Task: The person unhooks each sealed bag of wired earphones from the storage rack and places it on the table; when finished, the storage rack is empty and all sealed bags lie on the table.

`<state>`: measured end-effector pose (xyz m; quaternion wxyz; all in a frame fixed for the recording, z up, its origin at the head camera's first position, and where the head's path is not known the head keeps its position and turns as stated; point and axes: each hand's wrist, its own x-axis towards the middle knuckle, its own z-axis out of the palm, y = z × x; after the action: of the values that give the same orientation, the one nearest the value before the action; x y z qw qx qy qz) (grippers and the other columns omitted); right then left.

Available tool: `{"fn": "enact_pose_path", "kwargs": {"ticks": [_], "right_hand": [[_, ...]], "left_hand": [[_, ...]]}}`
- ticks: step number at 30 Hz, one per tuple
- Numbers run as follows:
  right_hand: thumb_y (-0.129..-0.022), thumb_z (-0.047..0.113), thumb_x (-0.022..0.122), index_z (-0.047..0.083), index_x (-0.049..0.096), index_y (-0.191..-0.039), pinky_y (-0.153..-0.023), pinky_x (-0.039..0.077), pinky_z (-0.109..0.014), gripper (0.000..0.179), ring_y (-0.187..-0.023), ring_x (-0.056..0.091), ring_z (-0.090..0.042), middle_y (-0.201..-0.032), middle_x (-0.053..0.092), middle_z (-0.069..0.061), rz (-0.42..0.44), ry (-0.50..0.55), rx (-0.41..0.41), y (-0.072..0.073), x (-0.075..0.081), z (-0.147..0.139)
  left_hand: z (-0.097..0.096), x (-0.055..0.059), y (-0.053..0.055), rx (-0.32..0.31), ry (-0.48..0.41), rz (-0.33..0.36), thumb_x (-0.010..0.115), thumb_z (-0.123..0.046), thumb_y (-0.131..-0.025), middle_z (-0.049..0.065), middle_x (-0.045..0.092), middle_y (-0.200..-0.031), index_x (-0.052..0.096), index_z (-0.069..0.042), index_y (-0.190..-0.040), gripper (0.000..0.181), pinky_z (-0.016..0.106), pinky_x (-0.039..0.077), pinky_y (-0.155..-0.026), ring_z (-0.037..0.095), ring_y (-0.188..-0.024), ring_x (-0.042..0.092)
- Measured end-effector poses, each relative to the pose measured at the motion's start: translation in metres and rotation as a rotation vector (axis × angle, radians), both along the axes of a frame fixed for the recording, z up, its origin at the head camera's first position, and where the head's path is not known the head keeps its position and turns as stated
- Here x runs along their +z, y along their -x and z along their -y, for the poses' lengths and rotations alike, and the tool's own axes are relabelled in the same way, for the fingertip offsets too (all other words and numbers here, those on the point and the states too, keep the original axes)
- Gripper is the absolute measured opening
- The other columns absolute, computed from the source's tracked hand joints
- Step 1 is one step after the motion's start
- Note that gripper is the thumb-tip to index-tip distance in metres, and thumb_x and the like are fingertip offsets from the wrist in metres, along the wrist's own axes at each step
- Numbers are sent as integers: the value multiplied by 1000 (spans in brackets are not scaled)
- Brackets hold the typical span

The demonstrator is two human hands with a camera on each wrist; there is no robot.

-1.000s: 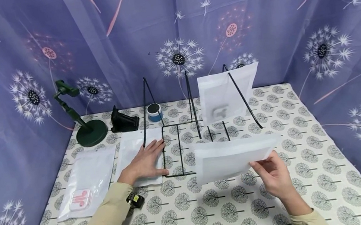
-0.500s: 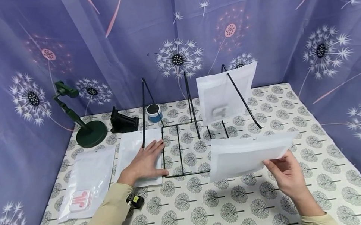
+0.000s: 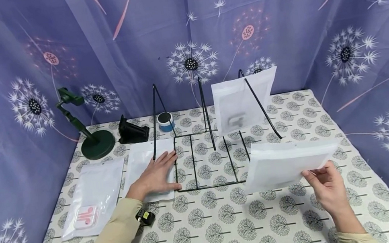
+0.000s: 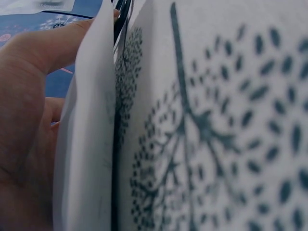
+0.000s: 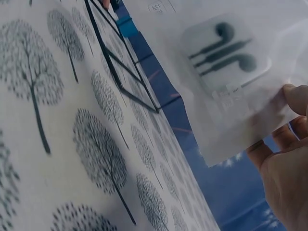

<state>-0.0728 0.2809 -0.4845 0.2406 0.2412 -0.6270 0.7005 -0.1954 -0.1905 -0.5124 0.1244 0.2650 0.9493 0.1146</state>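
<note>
In the head view my right hand point(image 3: 326, 188) pinches the lower right edge of a white zip pouch point(image 3: 287, 166), held above the cloth. The right wrist view shows its clear side, with earphones in a square case point(image 5: 226, 55) inside. My left hand point(image 3: 152, 177) lies spread over another white pouch point(image 3: 148, 148), its fingertips at the left end of a black wire rack point(image 3: 207, 116). A third pouch point(image 3: 241, 99) stands tilted between the rack's right dividers, a dark shape showing through. Left of my arm lies a pouch point(image 3: 100, 181) with pink earphones point(image 3: 86, 217).
Behind the rack stands a small blue-and-white jar point(image 3: 167, 125). To its left are a black stand point(image 3: 133, 131) and a dark green jointed stand point(image 3: 98, 145) with a round base. A tree-print cloth point(image 3: 215, 232) covers the table; purple curtains point(image 3: 128, 56) enclose it.
My right hand has carried its pouch rightward, away from the front of the rack, uncovering more of the rack's base wires. My left hand has stayed in place.
</note>
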Motion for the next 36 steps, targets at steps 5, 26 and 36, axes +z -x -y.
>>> {"fn": "enact_pose_path", "kwargs": {"ticks": [5, 26, 36], "right_hand": [[-80, -35, 42, -22, 41, -111, -90, 55, -19, 34, -104, 67, -14, -111, 66, -9, 7, 2, -8, 1, -3, -11], [-87, -29, 37, -8, 46, -118, -81, 57, -19, 38, -92, 68, -11, -97, 68, -5, 196, 30, 110, 28, -6, -52], [-93, -23, 36, -3, 42, -129, -83, 59, -27, 41, -104, 67, -15, -113, 67, -8, 339, 73, 244, 55, -16, -65]], "left_hand": [[0, 0, -1, 0, -4, -7, 70, -69, -72, 1, 11, -165, 20, -16, -156, 112, 66, 12, -116, 29, -151, 10], [2, -2, 1, -13, -5, -15, 68, -71, -73, 1, 10, -165, 19, -16, -157, 111, 66, 11, -116, 29, -151, 10], [2, -4, 2, -13, -5, -21, 67, -72, -72, 1, 11, -165, 19, -17, -157, 112, 66, 11, -116, 29, -151, 10]]}}
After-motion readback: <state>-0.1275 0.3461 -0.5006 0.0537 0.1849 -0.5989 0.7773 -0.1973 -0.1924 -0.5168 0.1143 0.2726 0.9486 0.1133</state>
